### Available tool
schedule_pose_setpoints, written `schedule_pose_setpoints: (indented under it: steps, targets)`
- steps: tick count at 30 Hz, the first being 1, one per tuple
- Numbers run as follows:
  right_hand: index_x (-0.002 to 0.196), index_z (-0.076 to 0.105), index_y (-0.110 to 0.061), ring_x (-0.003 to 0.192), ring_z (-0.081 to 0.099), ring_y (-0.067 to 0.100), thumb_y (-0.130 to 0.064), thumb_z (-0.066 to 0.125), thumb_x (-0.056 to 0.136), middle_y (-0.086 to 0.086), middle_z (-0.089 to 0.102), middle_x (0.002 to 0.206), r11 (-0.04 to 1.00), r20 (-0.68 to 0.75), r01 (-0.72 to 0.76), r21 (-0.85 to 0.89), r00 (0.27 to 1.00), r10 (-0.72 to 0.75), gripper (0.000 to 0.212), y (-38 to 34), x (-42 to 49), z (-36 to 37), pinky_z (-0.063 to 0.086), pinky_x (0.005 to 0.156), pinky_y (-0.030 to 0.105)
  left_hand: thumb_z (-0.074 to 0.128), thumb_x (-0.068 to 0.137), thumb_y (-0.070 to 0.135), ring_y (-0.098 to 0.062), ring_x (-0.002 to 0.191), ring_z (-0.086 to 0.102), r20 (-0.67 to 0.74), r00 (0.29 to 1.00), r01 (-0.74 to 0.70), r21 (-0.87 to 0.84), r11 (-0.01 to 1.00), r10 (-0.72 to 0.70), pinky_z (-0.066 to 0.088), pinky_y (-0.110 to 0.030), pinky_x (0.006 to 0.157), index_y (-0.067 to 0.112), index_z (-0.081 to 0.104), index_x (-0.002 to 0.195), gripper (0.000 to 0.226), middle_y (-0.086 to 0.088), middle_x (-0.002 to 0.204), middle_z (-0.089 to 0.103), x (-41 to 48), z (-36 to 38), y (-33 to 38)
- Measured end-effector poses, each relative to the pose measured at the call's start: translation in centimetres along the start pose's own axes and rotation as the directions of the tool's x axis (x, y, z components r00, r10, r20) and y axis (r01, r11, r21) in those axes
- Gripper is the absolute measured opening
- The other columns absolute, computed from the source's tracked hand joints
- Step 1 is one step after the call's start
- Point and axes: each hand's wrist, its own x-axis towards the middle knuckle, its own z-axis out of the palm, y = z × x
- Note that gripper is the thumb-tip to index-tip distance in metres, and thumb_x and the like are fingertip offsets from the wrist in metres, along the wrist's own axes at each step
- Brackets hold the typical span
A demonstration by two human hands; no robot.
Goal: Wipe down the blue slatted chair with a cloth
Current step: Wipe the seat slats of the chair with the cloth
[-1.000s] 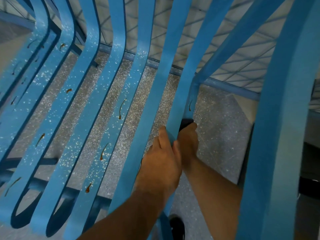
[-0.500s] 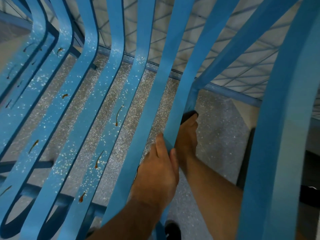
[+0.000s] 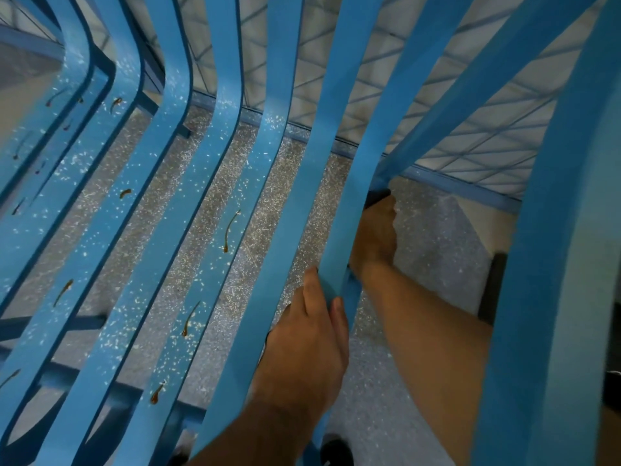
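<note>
Since a second ago the right hand (image 3: 374, 237) has slid up the frame along the far side of the slat (image 3: 326, 230), so the two hands, earlier almost side by side, now sit apart. The left hand (image 3: 305, 334) has stayed low at centre, thumb on one edge of that slat and fingers curled round the other, gripping it. The right hand's fingers are curled on a dark cloth (image 3: 378, 196), of which only a small bunched corner shows at the fingertips, against the slat's back.

The blue slatted chair (image 3: 554, 264) fills the whole frame: flat, ribbon-like bands with a smooth matte paint, bending in soft curves toward the upper left. The left-hand bands are dusted with white flecks and carry thin brown streaks (image 3: 228, 232) shaped like drips; the gripped one and those to its right look plain. Between them shows a grey speckled floor (image 3: 437, 247), a pale wall (image 3: 487, 156) crossed by a grid of lines, and a dark shoe (image 3: 336, 450) at the bottom edge.
</note>
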Motion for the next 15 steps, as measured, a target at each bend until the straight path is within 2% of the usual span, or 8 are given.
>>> schedule_pose_setpoints:
  steps: [2,4,6,8,10,12,13,15]
  targets:
    - [0.15,0.017,-0.014,0.122,0.048,0.037,-0.049,0.017,0.087,0.016,0.04,0.143,0.995,0.046,0.091,0.035,0.995,-0.092,0.072,0.8,-3.6,-0.2,0.042,0.1,0.047,0.009,0.092,0.051,-0.016,0.11,0.059,-0.02,1.0,-0.005,-0.01,1.0,0.005,0.048,-0.023,0.089,0.014,0.02,0.15,0.069,-0.004,0.136,0.052,0.0,0.0,-0.2]
    - [0.152,0.014,-0.011,0.127,0.044,0.037,-0.044,0.008,0.084,0.018,0.034,0.147,0.994,0.066,0.096,0.057,0.993,-0.1,0.076,1.4,-5.3,-0.4,0.038,0.105,0.046,0.011,0.096,0.05,-0.017,0.098,0.064,-0.028,0.999,-0.02,0.012,1.0,0.02,0.053,-0.025,0.079,0.011,0.028,0.146,0.066,-0.006,0.125,0.06,0.0,0.2,-0.3]
    - [0.144,0.026,-0.012,0.118,0.052,0.04,-0.035,0.022,0.096,0.018,0.047,0.137,1.0,0.061,0.015,0.01,0.998,-0.015,0.053,1.1,-3.7,-0.4,0.045,0.098,0.049,0.016,0.098,0.048,-0.019,0.091,0.067,-0.03,1.0,-0.008,0.029,1.0,0.009,0.054,-0.025,0.073,0.008,0.033,0.144,0.063,-0.008,0.119,0.064,0.2,0.1,-0.1]
    - [0.132,0.041,-0.008,0.109,0.059,0.037,-0.031,0.041,0.1,0.016,0.058,0.125,0.996,0.064,-0.087,0.019,0.994,0.086,0.04,0.4,-0.7,-0.4,0.05,0.092,0.044,0.019,0.096,0.046,-0.02,0.09,0.068,-0.009,1.0,0.012,0.041,0.999,-0.012,0.055,-0.026,0.072,0.007,0.034,0.144,0.064,-0.009,0.119,0.064,0.2,0.2,-0.2]
    - [0.118,0.053,-0.006,0.092,0.063,0.027,-0.042,0.053,0.096,0.011,0.063,0.115,0.982,0.091,-0.161,0.095,0.984,0.152,0.042,-0.3,2.3,-0.4,0.053,0.082,0.036,0.021,0.095,0.046,-0.021,0.088,0.068,-0.016,1.0,-0.008,0.043,0.999,0.009,0.055,-0.027,0.069,0.006,0.036,0.142,0.063,-0.01,0.117,0.065,0.2,-0.1,0.0]
    - [0.105,0.053,-0.012,0.07,0.056,0.015,-0.052,0.054,0.093,0.003,0.059,0.097,0.965,0.121,-0.205,0.161,0.975,0.187,0.042,-0.8,4.1,-0.6,0.048,0.069,0.029,0.012,0.092,0.051,-0.019,0.099,0.065,-0.025,1.0,-0.005,0.03,1.0,0.005,0.052,-0.025,0.079,0.009,0.029,0.146,0.071,-0.007,0.126,0.06,0.3,0.0,0.0]
    - [0.104,0.052,-0.013,0.067,0.052,0.012,-0.054,0.053,0.093,0.002,0.057,0.094,0.961,0.13,-0.213,0.177,0.973,0.192,0.043,-1.1,4.7,-0.7,0.045,0.067,0.028,0.008,0.09,0.053,-0.018,0.102,0.063,-0.044,0.999,-0.006,0.016,1.0,0.007,0.051,-0.024,0.082,0.01,0.028,0.147,0.074,-0.006,0.128,0.058,0.3,0.1,0.0]
    - [0.106,0.054,-0.008,0.073,0.058,0.018,-0.053,0.049,0.095,0.005,0.062,0.1,0.976,0.098,-0.169,0.134,0.983,0.157,0.046,-1.4,5.2,-0.6,0.046,0.069,0.03,0.009,0.091,0.053,-0.02,0.098,0.065,-0.061,0.998,-0.025,0.026,0.999,0.027,0.052,-0.025,0.078,0.008,0.032,0.145,0.074,-0.007,0.124,0.061,0.2,0.1,-0.1]
